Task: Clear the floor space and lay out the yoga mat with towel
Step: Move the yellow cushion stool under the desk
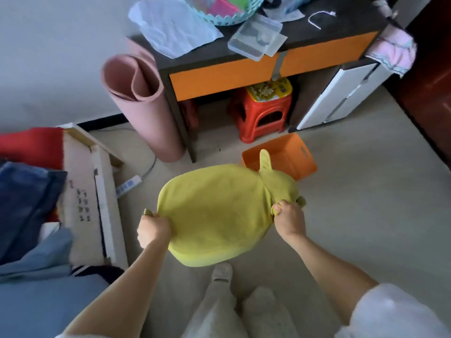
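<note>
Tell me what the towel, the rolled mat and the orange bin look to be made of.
Towel: soft matte cloth, probably microfiber or terry; it sags and bunches where both hands grip it. Mat: pink foam or rubber, likely; thick, smooth, matte, standing in a loose roll. Bin: rigid plastic, with thin smooth walls.

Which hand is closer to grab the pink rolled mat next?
Probably the left hand: the pink rolled mat stands on its side, by the desk. Both hands, right too, grip the yellow towel.
</note>
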### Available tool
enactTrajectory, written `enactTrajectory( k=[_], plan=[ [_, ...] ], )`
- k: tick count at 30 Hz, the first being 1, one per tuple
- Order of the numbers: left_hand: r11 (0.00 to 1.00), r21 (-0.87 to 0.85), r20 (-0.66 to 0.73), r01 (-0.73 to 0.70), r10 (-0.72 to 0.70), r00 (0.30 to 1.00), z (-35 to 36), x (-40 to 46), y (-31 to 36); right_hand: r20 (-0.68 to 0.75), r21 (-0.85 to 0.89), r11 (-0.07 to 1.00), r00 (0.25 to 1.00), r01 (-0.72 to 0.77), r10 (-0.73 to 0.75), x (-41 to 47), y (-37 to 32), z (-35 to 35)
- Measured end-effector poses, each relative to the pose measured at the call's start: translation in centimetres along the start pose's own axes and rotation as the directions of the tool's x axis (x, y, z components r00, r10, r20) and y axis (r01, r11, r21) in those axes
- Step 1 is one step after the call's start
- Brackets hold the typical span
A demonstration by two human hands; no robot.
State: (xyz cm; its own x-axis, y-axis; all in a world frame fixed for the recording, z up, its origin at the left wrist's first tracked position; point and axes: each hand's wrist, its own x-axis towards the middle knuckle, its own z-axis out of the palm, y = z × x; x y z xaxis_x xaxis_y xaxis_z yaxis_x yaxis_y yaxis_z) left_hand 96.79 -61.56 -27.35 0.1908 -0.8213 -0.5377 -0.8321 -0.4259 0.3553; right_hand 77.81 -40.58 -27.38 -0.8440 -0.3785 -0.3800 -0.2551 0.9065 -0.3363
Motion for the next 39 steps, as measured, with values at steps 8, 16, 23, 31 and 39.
enactTrajectory(
  k=[8,16,23,31,39],
  plan=[
    [0.951,-0.116,-0.155,0.286,-0.302,0.941,4.0,7.7,-2.3,0.215,-0.020,0.970,0.948,0.243,-0.233,12.3,-6.1,7.9],
    [0.869,-0.296,-0.223,0.396,-0.466,0.856,13.9,17.6,-2.4,0.322,-0.134,0.920,0.894,0.368,-0.311,24.8,-7.0,19.7],
    [0.818,-0.394,-0.213,0.418,-0.524,0.824,22.3,24.4,-4.0,0.323,-0.181,0.870,0.864,0.458,-0.387,32.6,-8.4,28.0],
    [0.862,-0.291,-0.060,0.415,-0.449,0.892,30.6,27.2,-5.0,0.400,-0.364,0.821,0.870,0.440,-0.289,39.0,-6.1,30.9],
    [0.899,-0.132,0.070,0.418,-0.412,0.908,32.7,26.6,-7.3,0.379,-0.438,0.747,0.856,0.500,-0.351,35.2,-2.0,33.1]
  ],
)
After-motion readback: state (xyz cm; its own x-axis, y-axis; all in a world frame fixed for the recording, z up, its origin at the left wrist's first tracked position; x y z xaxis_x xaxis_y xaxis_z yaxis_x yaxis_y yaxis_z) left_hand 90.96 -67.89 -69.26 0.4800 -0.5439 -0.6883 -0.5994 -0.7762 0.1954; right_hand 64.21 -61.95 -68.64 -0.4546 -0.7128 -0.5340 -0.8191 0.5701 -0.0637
